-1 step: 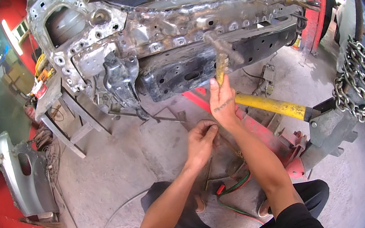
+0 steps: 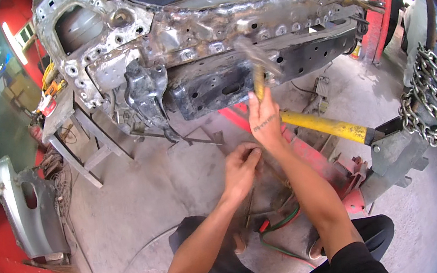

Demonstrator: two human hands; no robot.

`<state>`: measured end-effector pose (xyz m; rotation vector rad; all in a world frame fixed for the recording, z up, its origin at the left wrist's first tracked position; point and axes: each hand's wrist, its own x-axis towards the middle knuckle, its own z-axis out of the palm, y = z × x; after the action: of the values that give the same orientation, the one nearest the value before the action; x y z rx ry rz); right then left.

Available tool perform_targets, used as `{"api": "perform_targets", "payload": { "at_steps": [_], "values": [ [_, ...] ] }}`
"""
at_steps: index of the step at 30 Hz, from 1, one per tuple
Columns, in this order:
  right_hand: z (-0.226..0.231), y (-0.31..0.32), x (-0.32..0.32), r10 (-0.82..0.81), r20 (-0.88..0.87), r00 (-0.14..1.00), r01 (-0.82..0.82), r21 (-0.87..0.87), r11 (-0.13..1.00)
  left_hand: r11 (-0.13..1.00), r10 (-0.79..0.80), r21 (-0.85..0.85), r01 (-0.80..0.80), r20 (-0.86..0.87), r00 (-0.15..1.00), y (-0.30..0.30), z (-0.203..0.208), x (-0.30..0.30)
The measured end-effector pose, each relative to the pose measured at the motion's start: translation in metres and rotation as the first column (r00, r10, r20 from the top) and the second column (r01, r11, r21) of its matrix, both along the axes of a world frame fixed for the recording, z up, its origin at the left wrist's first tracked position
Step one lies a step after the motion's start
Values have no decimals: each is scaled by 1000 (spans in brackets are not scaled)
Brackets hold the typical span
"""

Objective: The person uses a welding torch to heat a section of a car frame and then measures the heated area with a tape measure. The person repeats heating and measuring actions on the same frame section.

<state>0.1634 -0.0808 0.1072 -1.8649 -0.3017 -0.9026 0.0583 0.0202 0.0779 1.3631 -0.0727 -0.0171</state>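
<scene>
My right hand (image 2: 266, 123) is wrapped round the yellow handle of a hammer (image 2: 259, 80). Its head is smeared by motion in front of a black metal beam (image 2: 297, 60) at the front of a stripped car body. Lower and to the left, my left hand (image 2: 242, 171) is closed, thumb against the curled fingers. Whether anything is in it is hidden. Above the black beam runs a bare, rust-marked crossmember (image 2: 204, 30) with a row of holes. A crumpled dark bracket (image 2: 145, 93) hangs at its left end.
A yellow hydraulic cylinder (image 2: 330, 128) lies across a red frame (image 2: 315, 159) at the right. A heaped chain (image 2: 428, 97) hangs on a post farther right. To the left stand a metal stand (image 2: 87, 148) and a loose silver fender (image 2: 33, 216). Hoses (image 2: 282, 223) lie near my feet.
The hammer has tilted and its blurred head has shifted slightly left and up. My right hand has moved a little with it. My left hand stays in place.
</scene>
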Motion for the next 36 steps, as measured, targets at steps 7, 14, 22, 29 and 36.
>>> {"api": "perform_targets", "payload": {
  "at_steps": [7, 14, 22, 29, 36],
  "values": [
    [0, 6, 2, 40, 55, 998, -29, -195, 980, 999, 29, -35, -29, -7, 1000, 12, 5, -4],
    [10, 7, 16, -32, 62, 998, 46, -238, 970, 995, 34, -89, -33, 8, 999, 26, 5, 2],
    [14, 12, 8, -40, 65, 997, 62, -404, 913, 993, 39, -112, -39, 2, 999, 30, 10, -2],
    [30, 14, 9, -59, 128, 990, 115, -489, 865, 997, 50, -55, -49, 22, 999, 26, 11, -2],
    [45, 12, 1, 28, 228, 973, 90, -488, 868, 995, 61, -77, -58, 31, 998, 27, 9, -1]
  ]
}}
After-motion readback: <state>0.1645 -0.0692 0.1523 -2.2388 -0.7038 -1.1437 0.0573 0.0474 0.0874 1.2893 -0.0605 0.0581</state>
